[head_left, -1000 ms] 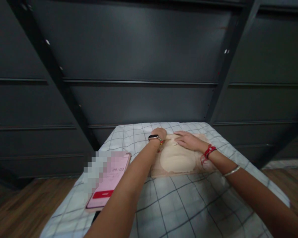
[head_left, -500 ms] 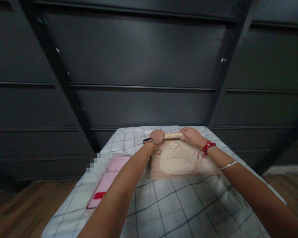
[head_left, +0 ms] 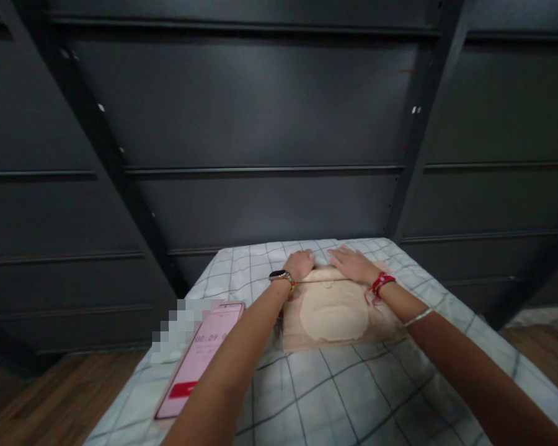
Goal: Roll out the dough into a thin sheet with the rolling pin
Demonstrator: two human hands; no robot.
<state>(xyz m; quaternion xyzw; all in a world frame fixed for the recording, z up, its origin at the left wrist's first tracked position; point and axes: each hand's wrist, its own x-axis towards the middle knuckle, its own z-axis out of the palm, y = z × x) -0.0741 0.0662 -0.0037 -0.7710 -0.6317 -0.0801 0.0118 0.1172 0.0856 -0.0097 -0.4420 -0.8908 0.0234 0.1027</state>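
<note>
A flat round of pale dough (head_left: 333, 313) lies on a light wooden board (head_left: 302, 337) on the checked cloth. Across the far edge of the dough lies a rolling pin (head_left: 324, 273). My left hand (head_left: 300, 265), with a watch on its wrist, presses on the pin's left end with fingers laid over it. My right hand (head_left: 353, 266), with red thread and a bangle at the wrist, rests flat on the pin's right end, fingers stretched out.
A pink phone (head_left: 199, 356) with a timer on its screen lies on the checked cloth (head_left: 335, 396) to the left of the board. Dark metal panels and slanted beams (head_left: 121, 167) rise right behind the table. Wooden floor (head_left: 41, 402) shows on both sides.
The pin went from the near part of the dough out to the far edge, then came back a little; both hands stayed on it. The view tilted slightly.
</note>
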